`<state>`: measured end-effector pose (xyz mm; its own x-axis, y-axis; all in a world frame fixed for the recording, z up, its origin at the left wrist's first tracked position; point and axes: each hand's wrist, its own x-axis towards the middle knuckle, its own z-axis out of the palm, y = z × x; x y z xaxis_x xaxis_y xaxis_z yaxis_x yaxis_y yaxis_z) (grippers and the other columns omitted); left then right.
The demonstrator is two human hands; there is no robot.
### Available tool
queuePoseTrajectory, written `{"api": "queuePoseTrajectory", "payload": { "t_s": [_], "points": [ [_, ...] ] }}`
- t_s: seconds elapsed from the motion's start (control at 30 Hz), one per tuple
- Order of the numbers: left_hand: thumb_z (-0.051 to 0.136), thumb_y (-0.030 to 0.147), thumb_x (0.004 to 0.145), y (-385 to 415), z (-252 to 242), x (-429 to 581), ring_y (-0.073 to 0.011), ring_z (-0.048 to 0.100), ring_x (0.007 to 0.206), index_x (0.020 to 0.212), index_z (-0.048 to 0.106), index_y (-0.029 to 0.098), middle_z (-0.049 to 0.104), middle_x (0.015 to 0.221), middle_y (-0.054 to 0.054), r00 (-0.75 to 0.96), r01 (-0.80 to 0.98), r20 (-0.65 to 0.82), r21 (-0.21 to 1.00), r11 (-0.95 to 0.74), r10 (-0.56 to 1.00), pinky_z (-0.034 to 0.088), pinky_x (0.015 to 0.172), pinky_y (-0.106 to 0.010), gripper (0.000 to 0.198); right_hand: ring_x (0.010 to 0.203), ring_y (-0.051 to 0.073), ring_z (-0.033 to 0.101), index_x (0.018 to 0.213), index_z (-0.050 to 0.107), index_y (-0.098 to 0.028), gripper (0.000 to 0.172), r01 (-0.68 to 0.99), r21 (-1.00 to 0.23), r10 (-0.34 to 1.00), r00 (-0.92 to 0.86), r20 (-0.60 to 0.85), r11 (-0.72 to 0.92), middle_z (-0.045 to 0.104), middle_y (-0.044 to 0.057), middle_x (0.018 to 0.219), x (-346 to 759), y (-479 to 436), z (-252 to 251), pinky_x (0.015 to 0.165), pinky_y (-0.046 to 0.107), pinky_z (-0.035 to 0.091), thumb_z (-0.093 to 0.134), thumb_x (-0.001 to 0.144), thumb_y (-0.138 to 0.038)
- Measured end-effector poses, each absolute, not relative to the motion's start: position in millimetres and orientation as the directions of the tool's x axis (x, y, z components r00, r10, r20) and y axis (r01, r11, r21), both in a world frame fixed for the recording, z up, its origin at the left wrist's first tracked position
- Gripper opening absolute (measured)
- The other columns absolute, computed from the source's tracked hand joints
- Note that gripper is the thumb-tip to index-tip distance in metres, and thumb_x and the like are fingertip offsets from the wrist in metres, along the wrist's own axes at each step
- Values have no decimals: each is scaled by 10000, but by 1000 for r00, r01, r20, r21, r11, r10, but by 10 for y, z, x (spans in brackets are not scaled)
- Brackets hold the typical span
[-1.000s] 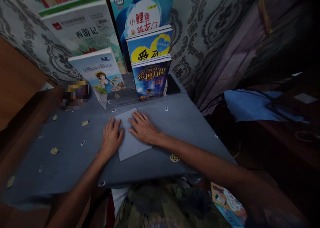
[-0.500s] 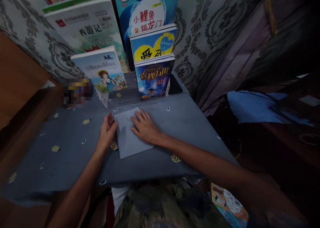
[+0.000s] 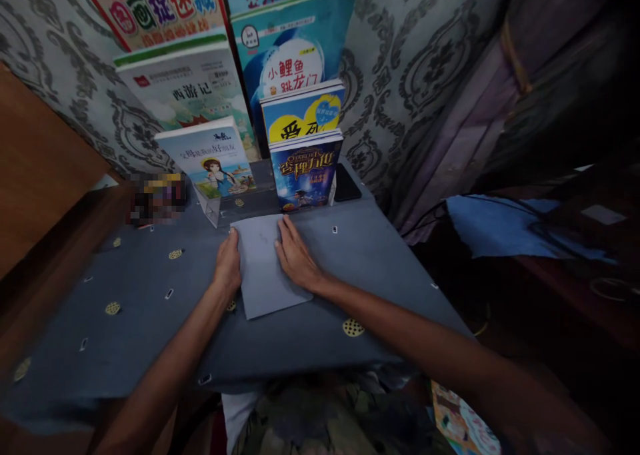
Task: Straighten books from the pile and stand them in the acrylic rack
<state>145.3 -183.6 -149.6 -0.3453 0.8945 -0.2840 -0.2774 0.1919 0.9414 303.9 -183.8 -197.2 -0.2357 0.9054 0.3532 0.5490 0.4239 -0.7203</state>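
A plain pale sheet of paper (image 3: 263, 268), perhaps folded, lies on the cloth-covered table in front of me. Faint marks show near its upper middle. My left hand (image 3: 229, 263) is closed at the left edge of the paper, its thumb pointing up along that side; the fingertips are partly hidden. On the opposite side, my right hand (image 3: 297, 255) grips the right edge, with the thumb over the paper and the fingers close together near the top corner.
Behind the paper, a clear stand (image 3: 213, 210) holds several upright books, among them a dark blue book (image 3: 305, 175) and a pale blue book (image 3: 217, 165). A black phone (image 3: 347, 183) lies to their right. A patterned cloth (image 3: 150, 335) covers the table.
My right hand has gone from lying flat across the paper to its right edge. My left hand has closed in on the left edge. The view has tilted up slightly.
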Motion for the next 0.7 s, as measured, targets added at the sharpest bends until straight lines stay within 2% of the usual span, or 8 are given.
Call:
{"api": "queuePoseTrajectory", "payload": {
  "t_s": [0.1, 0.2, 0.3, 0.43, 0.53, 0.63, 0.7],
  "points": [
    [642, 678, 818, -1773, -1392, 1482, -200, 698, 722, 827, 676, 160, 715, 745, -54, -383, -207, -192, 971, 119, 904, 569, 660, -291, 519, 1535, 241, 240, 1606, 170, -128, 679, 439, -824, 933, -133, 334, 357, 258, 161, 1655, 3043, -1772, -2019, 1262, 493, 219, 262, 1038, -489],
    [589, 742, 806, -1762, -1255, 1517, -158, 619, 661, 757, 637, 164, 658, 702, -26, -437, -29, 18, 999, -34, 899, 495, 604, -252, 582, 1489, 239, 354, 1595, 234, -157, 643, 374, -878, 955, -112, 276, 298, 362, 151, 1613, 3053, -1742, -2006, 1237, 493, 281, 268, 1045, -490],
    [530, 777, 815, -1799, -1148, 1505, -140, 520, 615, 665, 560, 187, 554, 622, 5, -460, 165, 189, 978, -125, 867, 407, 546, -245, 609, 1452, 236, 420, 1574, 300, -169, 585, 369, -879, 953, -135, 272, 303, 435, 139, 1574, 3079, -1756, -1917, 1213, 484, 333, 267, 1057, -441],
    [471, 761, 859, -1861, -1101, 1386, -139, 441, 588, 631, 475, 221, 452, 592, 25, -450, 241, 289, 950, -197, 845, 354, 508, -257, 586, 1479, 233, 374, 1610, 188, -199, 582, 363, -801, 879, -148, 454, 475, 386, 116, 1607, 3124, -1864, -1709, 1217, 483, 332, 273, 1066, -387],
    [472, 713, 892, -1895, -1095, 1267, -147, 444, 620, 639, 448, 234, 409, 597, 32, -503, 308, 366, 922, -234, 783, 370, 530, -259, 543, 1510, 235, 310, 1626, 74, -211, 606, 371, -706, 791, -160, 591, 603, 315, 106, 1643, 3143, -1976, -1580, 1234, 476, 313, 274, 1072, -353],
    [436, 677, 932, -1923, -1079, 1181, -159, 493, 687, 693, 508, 226, 459, 648, 25, -550, 331, 363, 922, -203, 752, 421, 611, -266, 515, 1511, 250, 306, 1625, -17, -222, 626, 419, -611, 719, -174, 672, 672, 314, 121, 1638, 3145, -2037, -1551, 1222, 503, 342, 266, 1074, -306],
    [406, 664, 952, -1937, -1068, 1157, -167, 513, 717, 718, 527, 221, 488, 676, 20, -518, 293, 315, 939, -181, 795, 437, 647, -275, 516, 1495, 263, 338, 1621, -58, -239, 640, 442, -553, 676, -189, 713, 706, 332, 132, 1626, 3143, -2039, -1574, 1202, 528, 372, 268, 1071, -269]
  ]
}}
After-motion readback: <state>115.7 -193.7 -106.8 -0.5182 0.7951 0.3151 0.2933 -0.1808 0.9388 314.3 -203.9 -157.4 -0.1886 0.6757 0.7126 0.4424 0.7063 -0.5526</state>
